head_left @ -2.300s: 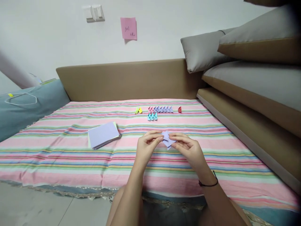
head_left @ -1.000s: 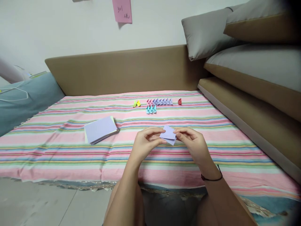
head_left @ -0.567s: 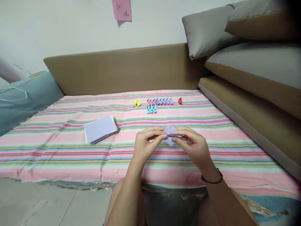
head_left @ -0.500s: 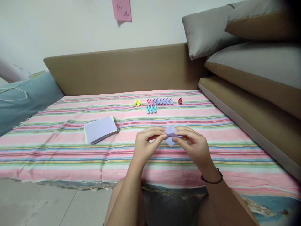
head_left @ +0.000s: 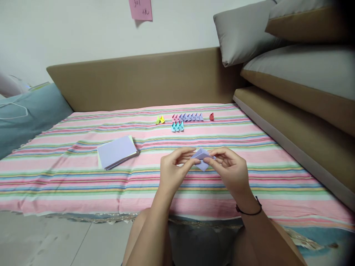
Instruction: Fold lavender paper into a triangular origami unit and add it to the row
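Observation:
A small piece of folded lavender paper (head_left: pixel 202 164) is held between both hands above the striped cloth. On its left side my left hand (head_left: pixel 175 165) pinches it, thumb on the near face and fingers behind. My right hand (head_left: pixel 230 167) grips the right side in the same way, its thumb close to the left one. The paper's upper layers stand raised in a peak, and a pointed corner hangs below the thumbs. Beyond the hands lie small folded paper pieces: a lavender row (head_left: pixel 191 117), pink ones (head_left: pixel 175 118), blue ones (head_left: pixel 177 127), yellow ones (head_left: pixel 160 120) and a red one (head_left: pixel 211 116).
A stack of paper sheets (head_left: pixel 118 152) lies to the left on the striped cloth (head_left: pixel 83 192). Grey and brown cushions (head_left: pixel 299 77) are piled along the right. A brown backrest (head_left: pixel 144 81) runs along the wall, under a pink note (head_left: pixel 141 9).
The paper's upper layers have lifted from a flatter diamond into a raised peak. Both thumbs have shifted along its near face. The camera view has moved slightly.

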Tool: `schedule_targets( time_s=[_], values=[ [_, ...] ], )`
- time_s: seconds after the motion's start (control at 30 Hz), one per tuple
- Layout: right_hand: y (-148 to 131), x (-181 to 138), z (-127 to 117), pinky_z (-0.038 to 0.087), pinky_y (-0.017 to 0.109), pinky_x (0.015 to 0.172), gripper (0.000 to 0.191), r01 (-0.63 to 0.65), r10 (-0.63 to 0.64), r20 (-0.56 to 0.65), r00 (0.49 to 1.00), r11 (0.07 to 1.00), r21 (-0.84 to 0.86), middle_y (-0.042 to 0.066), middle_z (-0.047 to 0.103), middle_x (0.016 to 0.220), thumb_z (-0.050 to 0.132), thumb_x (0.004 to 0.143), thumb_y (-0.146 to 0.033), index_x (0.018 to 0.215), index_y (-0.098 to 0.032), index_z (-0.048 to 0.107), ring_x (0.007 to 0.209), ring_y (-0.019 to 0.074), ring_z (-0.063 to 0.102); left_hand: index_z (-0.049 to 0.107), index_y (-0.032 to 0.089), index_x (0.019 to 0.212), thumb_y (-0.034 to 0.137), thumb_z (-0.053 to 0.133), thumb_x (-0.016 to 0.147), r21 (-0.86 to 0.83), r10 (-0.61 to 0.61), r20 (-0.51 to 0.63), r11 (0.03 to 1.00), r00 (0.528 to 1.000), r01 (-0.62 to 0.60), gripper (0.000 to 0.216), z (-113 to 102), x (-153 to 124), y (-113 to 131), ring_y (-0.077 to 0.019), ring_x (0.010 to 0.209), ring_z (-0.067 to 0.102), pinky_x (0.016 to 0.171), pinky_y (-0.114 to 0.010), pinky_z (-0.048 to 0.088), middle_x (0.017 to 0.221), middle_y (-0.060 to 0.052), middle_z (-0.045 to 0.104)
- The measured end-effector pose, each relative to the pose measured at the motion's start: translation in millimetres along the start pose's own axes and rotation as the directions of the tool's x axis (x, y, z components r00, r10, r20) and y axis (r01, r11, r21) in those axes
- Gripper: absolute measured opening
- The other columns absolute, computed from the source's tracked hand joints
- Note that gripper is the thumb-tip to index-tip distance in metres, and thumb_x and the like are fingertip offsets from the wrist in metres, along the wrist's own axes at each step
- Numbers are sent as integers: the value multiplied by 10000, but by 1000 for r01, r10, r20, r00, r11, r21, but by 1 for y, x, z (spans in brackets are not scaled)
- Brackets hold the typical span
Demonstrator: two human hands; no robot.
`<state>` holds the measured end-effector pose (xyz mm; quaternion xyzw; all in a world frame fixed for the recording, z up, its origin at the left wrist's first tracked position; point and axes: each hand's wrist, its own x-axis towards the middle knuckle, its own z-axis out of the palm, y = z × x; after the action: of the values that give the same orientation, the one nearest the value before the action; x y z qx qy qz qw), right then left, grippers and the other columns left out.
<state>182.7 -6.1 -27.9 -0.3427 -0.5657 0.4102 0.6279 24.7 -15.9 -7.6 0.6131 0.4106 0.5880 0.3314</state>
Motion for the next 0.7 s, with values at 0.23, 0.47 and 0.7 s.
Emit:
schedule_targets(
  time_s=[0.23,0.47,0.7],
  values=[
    [0,1,1,536,218,700,138,-33,35,-40,999,999,37,-12,642,761,757,704,-198,767,-209,634,771,130,654,743,209,928,224,710,735,116,139,-17,984,990,-136,196,6,1,0,-192,841,677,659,-255,574,917,-76,730],
    [1,2,2,546,260,739,118,0,1,-46,999,1000,21,3,656,791,753,703,-187,747,-201,644,797,153,657,722,217,1002,219,666,778,139,149,-15,980,989,-146,230,9,1,-2,-177,842,670,647,-241,554,938,-80,724],
    [0,1,3,547,263,708,120,-21,22,-43,999,1000,23,11,648,785,740,720,-219,754,-199,627,789,156,650,749,234,903,222,694,753,126,110,-70,987,991,-101,160,11,-1,0,-180,792,676,679,-273,537,895,-51,739]
  ],
)
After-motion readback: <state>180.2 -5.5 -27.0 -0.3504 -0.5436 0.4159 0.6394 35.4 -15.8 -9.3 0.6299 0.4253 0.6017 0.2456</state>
